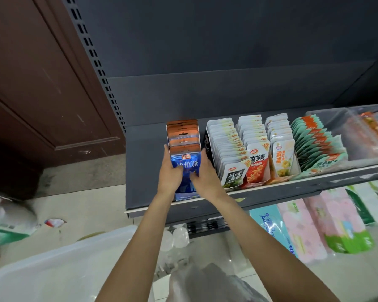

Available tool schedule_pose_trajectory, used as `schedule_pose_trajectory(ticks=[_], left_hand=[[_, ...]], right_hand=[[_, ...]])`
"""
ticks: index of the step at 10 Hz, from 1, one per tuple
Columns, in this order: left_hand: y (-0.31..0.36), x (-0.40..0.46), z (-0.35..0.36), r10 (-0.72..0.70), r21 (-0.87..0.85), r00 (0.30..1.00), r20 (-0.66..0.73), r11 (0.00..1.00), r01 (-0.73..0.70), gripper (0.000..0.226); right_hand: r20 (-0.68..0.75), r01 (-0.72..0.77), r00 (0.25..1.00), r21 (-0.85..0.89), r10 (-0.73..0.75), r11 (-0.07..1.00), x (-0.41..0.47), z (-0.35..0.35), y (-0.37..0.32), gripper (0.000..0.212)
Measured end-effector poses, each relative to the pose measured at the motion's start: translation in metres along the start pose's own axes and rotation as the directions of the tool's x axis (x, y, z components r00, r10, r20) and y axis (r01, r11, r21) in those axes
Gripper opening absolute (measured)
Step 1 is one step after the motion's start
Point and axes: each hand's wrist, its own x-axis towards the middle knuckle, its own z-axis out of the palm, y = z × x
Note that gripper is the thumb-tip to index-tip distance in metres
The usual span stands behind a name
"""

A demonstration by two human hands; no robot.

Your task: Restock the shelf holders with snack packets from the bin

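Note:
A white holder (pixel 183 136) stands at the left end of the dark grey shelf (pixel 146 171), filled with a row of orange-topped packets. The front one is a blue snack packet (pixel 185 165) with white lettering. My left hand (pixel 170 173) grips the blue packet's left side, thumb on its face. My right hand (pixel 203 173) holds its right side, fingers curled over the front. A translucent white bin (pixel 59 264) sits low at the left, below my arms; its contents are not visible.
To the right on the shelf stand several more holders of packets: white-and-green (pixel 231 153), red (pixel 256 164), yellow (pixel 282 158) and green-and-orange (pixel 316 147). Tissue packs (pixel 314 227) lie on the lower shelf. A brown door (pixel 42 83) is at the left.

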Motion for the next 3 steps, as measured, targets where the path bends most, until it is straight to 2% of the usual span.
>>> schedule_pose_trajectory(ticks=[1,2,3], left_hand=[[0.002,-0.001,0.005,-0.027,0.066,0.999,-0.043,0.997,0.03,0.057],[0.015,-0.02,0.008,0.016,0.126,0.991,-0.13,0.992,0.0,0.055],[0.028,-0.046,0.016,0.08,0.098,0.956,-0.281,0.994,-0.054,0.051]], right_hand=[[0.008,0.053,0.999,-0.063,-0.052,0.997,-0.003,-0.008,-0.006,0.071],[0.022,0.173,0.985,-0.106,-0.171,0.979,-0.02,-0.024,-0.014,0.066],[0.008,0.263,0.965,-0.066,-0.263,0.962,-0.035,-0.043,-0.019,0.062]])
